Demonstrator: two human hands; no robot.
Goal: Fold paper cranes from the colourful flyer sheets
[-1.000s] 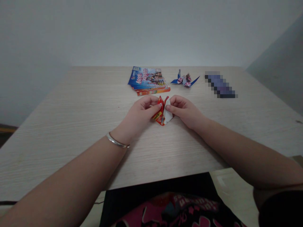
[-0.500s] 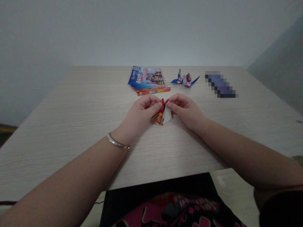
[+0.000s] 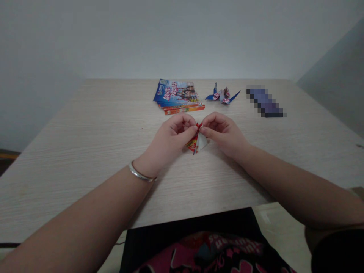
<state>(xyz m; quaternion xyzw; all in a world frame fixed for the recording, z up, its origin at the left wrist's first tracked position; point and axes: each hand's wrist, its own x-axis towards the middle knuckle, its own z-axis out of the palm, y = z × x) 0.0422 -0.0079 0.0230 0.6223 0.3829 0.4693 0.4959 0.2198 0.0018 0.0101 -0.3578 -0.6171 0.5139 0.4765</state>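
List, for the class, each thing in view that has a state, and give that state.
Left hand: closed, pinching the paper.
Right hand: closed, pinching the paper.
Red-and-white paper: folded, held between both hands.
Blue paper figure: folded, resting on the table.
Leaflets: stacked, edges unevenly fanned.
Bracelet: worn, around the left wrist.
Dark item: lying down, details pixelated.

Folded paper piece (image 3: 200, 142), pinched between left hand (image 3: 176, 132) and right hand (image 3: 222, 131).
Red print with a yellow patch is shown on its left side, plain white on its right; the red upper tips are held close together, the narrow end pointed toward the person.
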